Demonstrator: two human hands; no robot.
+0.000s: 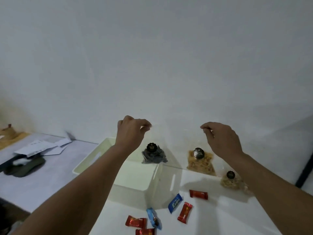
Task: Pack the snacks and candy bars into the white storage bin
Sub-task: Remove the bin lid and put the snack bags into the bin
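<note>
My left hand [131, 131] pinches the top of a clear bag of dark snacks [154, 156] with a black round label, hanging over the far right corner of the white storage bin [88, 161]. My right hand [220, 139] pinches the top of a clear bag of yellow stick snacks [200, 162], hanging to the right of the bin. A third bag of pale snacks [232, 181] lies on the white table under my right forearm. Several candy bars lie in front of the bin: a red bar [198, 194], a blue bar [175, 203], another red bar [185, 212].
More red and blue bars [153, 218] lie at the bottom edge of the view. Papers [44, 147] and a dark object [25, 167] rest on the grey surface at left. A black post [304, 172] stands at right. A white wall fills the background.
</note>
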